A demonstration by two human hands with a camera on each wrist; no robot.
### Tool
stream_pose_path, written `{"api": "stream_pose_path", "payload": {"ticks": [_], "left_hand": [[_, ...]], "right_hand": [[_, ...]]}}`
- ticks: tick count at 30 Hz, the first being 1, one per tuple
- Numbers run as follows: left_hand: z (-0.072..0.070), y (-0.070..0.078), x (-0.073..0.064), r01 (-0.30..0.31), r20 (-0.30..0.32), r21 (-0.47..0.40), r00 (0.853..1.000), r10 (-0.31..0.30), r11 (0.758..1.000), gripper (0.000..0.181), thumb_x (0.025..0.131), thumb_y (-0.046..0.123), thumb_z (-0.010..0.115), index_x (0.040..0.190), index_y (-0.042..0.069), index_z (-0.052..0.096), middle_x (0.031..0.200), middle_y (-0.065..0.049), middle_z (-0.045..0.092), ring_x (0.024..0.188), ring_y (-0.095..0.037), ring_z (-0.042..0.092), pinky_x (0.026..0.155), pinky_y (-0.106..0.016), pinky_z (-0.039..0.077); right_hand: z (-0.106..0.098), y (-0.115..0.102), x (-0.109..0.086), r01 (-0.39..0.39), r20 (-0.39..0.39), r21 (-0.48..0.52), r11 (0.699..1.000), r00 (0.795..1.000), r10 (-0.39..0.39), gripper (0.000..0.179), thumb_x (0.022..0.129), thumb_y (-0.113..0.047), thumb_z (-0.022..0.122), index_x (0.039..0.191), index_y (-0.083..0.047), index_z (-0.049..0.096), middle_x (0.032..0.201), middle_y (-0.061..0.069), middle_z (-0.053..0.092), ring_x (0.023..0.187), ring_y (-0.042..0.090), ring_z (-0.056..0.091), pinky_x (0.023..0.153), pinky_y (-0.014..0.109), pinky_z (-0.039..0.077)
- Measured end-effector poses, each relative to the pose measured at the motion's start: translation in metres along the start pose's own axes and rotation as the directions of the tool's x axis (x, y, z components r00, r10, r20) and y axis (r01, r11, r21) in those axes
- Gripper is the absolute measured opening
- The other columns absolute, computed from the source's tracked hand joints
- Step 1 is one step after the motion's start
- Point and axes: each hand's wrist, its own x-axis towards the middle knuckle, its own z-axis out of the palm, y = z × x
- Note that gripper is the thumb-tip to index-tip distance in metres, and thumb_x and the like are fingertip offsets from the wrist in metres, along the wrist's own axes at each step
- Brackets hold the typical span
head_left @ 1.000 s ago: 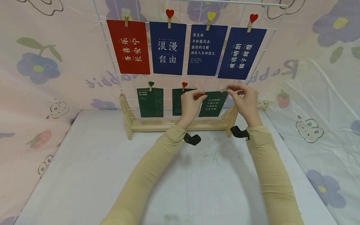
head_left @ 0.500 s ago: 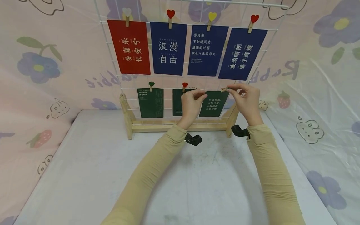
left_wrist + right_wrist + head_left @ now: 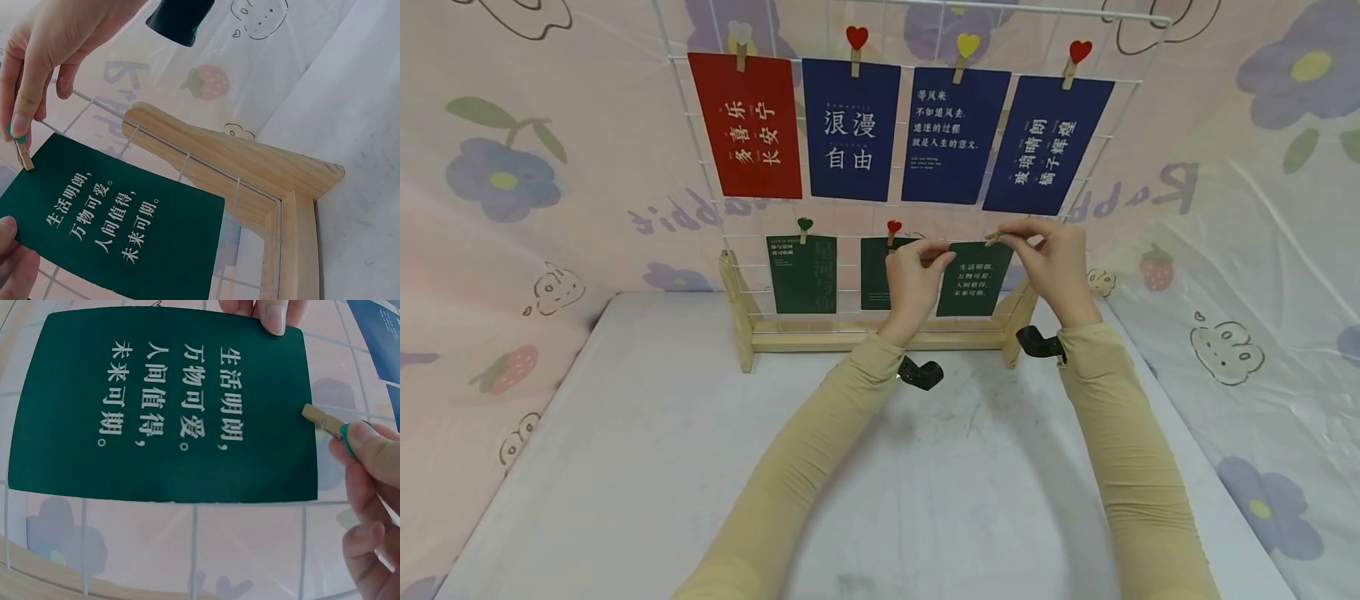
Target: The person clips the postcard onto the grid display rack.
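In the head view, a small green card with white characters is held up against the lower part of the white wire grid. My left hand pinches its upper left corner between thumb and fingers. My right hand pinches a small wooden clothespin with a green piece under the thumb. The clothespin's tip overlaps the middle of the card's top edge, seen in both wrist views. Behind my left hand, another green card is partly hidden, hanging from a red heart clothespin.
The grid stands in a wooden base on a white table. Along its upper row hang a red card and several blue cards on heart clothespins. Another green card hangs at lower left. Patterned cloth surrounds the table.
My right hand has shifted slightly left with the clothespin, whose tip now angles down over the card's top edge. The card's lower edge sits slightly lower and to the right.
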Motion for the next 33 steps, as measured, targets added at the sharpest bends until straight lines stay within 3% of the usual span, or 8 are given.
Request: {"api": "stream_pose_path", "payload": {"ticks": [9, 16, 26, 33], "left_hand": [[0.004, 0.0016, -0.0017, -0.022, -0.029, 0.022, 0.999, 0.023, 1.0, 0.014, 0.085, 0.012, 0.073, 0.097, 0.005, 0.075, 0.088, -0.005, 0.072, 0.075, -0.01, 0.065, 0.064, -0.015, 0.05], [0.0051, 0.0018, -0.0038, -0.055, -0.059, 0.006, 0.997, 0.056, 0.998, 0.013, 0.085, 0.009, 0.073, 0.096, 0.004, 0.075, 0.089, -0.006, 0.072, 0.075, -0.012, 0.066, 0.066, -0.014, 0.051], [0.0046, 0.0001, -0.0024, -0.006, -0.099, -0.008, 0.995, 0.006, 1.0, 0.012, 0.083, 0.011, 0.075, 0.094, 0.006, 0.075, 0.088, -0.004, 0.071, 0.075, -0.01, 0.066, 0.066, -0.015, 0.051], [0.0039, -0.0008, -0.0023, 0.023, -0.092, -0.002, 0.996, -0.023, 1.0, 0.013, 0.082, 0.014, 0.076, 0.093, 0.006, 0.074, 0.084, -0.003, 0.071, 0.074, -0.009, 0.065, 0.066, -0.017, 0.051]], "right_hand": [[0.0008, 0.0017, 0.0023, -0.03, 0.033, -0.022, 0.999, 0.999, 0.031, 0.012, 0.087, -0.008, 0.07, 0.097, -0.004, 0.075, 0.091, 0.01, 0.072, 0.077, 0.013, 0.059, 0.049, 0.017, 0.036], [0.0013, 0.002, 0.0056, -0.064, 0.063, -0.056, 0.996, 0.996, 0.067, 0.012, 0.087, -0.01, 0.071, 0.096, -0.004, 0.076, 0.089, 0.01, 0.072, 0.074, 0.015, 0.059, 0.049, 0.022, 0.033], [0.0032, 0.002, 0.0082, -0.079, 0.085, -0.051, 0.996, 0.993, 0.083, 0.012, 0.088, -0.011, 0.071, 0.097, -0.005, 0.076, 0.089, 0.01, 0.072, 0.074, 0.016, 0.061, 0.055, 0.02, 0.04], [0.0078, 0.0046, 0.005, -0.114, 0.073, -0.009, 0.993, 0.991, 0.114, 0.018, 0.089, -0.013, 0.069, 0.105, -0.007, 0.074, 0.101, 0.008, 0.071, 0.078, 0.016, 0.061, 0.054, 0.016, 0.041]]}}
